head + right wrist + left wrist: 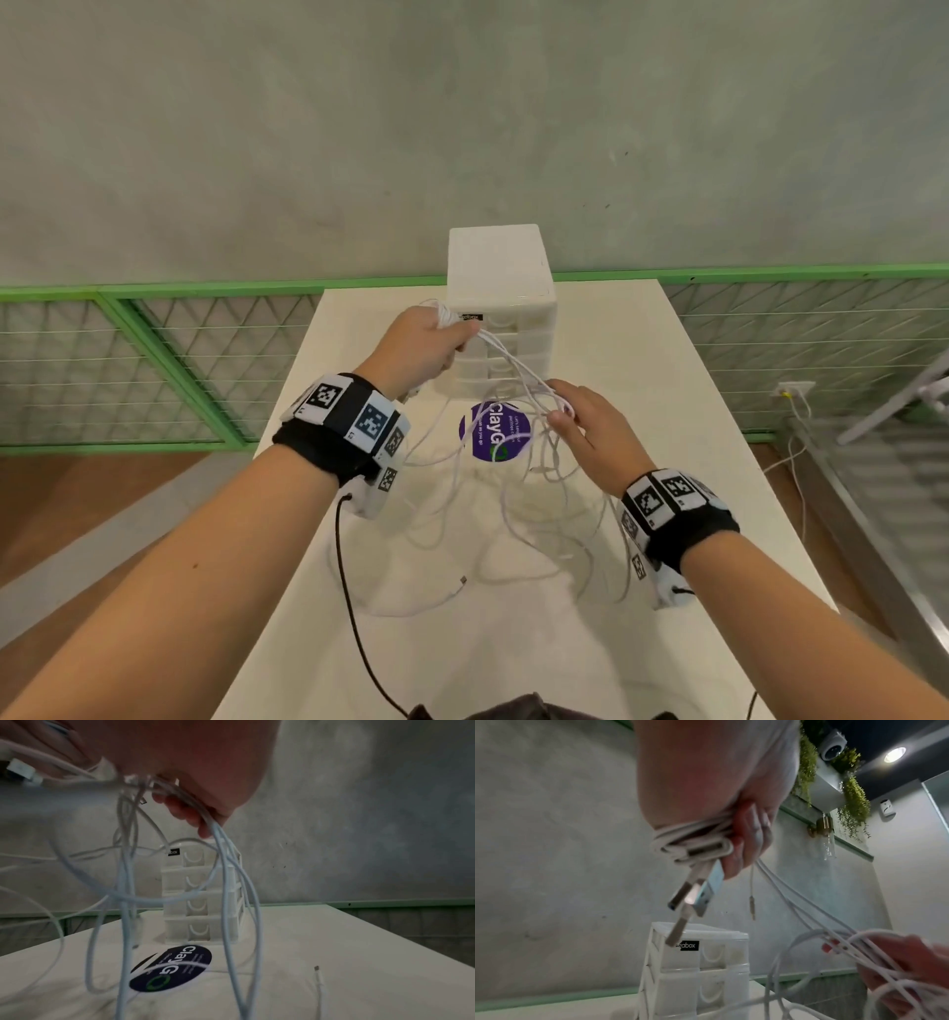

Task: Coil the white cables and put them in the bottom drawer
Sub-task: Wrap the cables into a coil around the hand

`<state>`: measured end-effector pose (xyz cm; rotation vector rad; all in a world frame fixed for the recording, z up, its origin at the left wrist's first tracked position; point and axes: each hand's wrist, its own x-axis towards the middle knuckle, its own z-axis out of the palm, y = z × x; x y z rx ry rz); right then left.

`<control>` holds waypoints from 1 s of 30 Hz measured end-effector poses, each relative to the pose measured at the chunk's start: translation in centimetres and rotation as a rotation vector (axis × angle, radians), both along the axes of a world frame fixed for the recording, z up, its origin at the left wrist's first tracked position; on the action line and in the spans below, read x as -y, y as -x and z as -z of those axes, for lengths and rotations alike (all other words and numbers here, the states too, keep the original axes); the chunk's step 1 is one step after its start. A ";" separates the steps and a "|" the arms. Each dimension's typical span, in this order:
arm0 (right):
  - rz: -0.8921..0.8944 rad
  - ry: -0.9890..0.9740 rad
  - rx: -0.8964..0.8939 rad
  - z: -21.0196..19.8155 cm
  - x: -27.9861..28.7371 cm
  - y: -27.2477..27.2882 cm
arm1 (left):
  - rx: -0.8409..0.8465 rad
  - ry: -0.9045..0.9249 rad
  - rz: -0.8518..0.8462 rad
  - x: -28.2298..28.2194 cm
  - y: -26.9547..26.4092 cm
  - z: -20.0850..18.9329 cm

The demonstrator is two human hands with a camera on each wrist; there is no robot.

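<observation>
**Coiling under way, drawers shut**

Nearest you, loose loops of the thin white charging cables (506,519) sprawl across the white tabletop (719,514), one metal-tipped end lying free by your left forearm. Most of the length looks uncoiled, so the job reads as early: winding is begun, stowing is not.

Your right hand (590,437) hovers over the round dark-blue printed sticker (494,430), fingers curled loosely around several strands that pass under the palm and hang down to the table. From there the strands climb up and to the left into your left hand (426,347), held higher and farther out. That hand is closed tight on a small wound bundle of cable (693,843), with silver USB plugs (695,896) poking out below the fist.

Beyond both hands stands the small white plastic four-drawer organiser (500,267). All four drawers appear closed, including the bottom drawer (200,930), which will need a free hand to open.
</observation>
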<state>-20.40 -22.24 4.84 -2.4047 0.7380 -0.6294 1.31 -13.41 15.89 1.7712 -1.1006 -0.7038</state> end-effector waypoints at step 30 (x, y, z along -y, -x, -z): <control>0.112 0.061 0.231 -6.2 -0.8 -3.7 | -0.074 -0.084 0.150 -0.7 2.6 -1.5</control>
